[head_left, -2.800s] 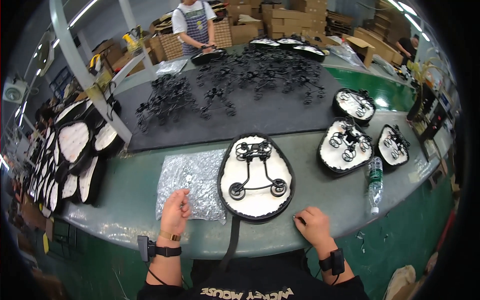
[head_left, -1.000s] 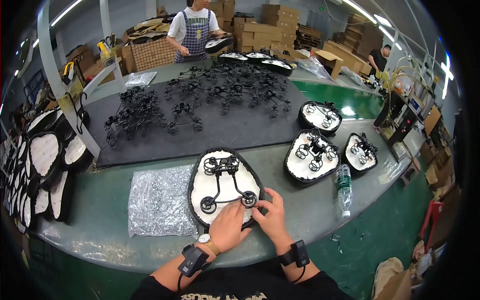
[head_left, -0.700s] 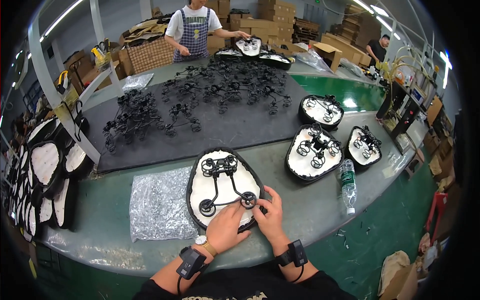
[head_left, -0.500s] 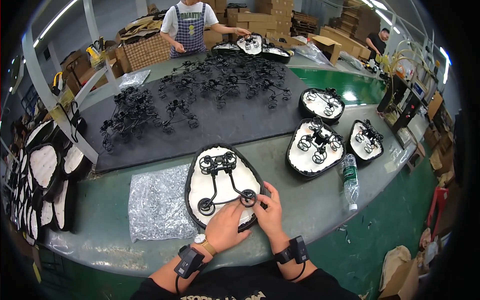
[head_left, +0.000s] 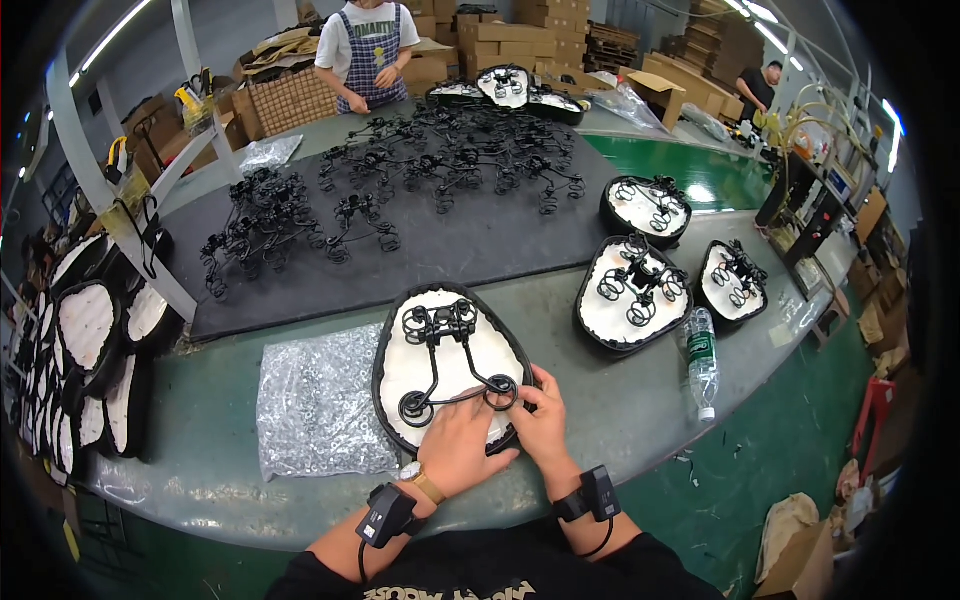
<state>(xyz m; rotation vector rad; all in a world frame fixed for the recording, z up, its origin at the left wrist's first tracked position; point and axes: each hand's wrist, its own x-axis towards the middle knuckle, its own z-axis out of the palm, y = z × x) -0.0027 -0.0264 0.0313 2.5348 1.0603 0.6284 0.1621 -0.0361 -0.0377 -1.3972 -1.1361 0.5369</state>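
And both hands are in now, having been clear of the seat cushion [head_left: 400,365] in the earliest view! Left hand [head_left: 458,450] across its white face, fingers at the near-right coil [head_left: 501,378]; right hand [head_left: 543,425] curled by the rim there. Firm grip? Can't tell. Cushion's on the tabletop [head_left: 330,510], beside the bag [head_left: 325,405], long axis running away from the wearer, narrow end far, leaning slightly left.

Green-labelled bottle [head_left: 703,365] at right — stacked cardboard boxes [head_left: 510,46] behind.
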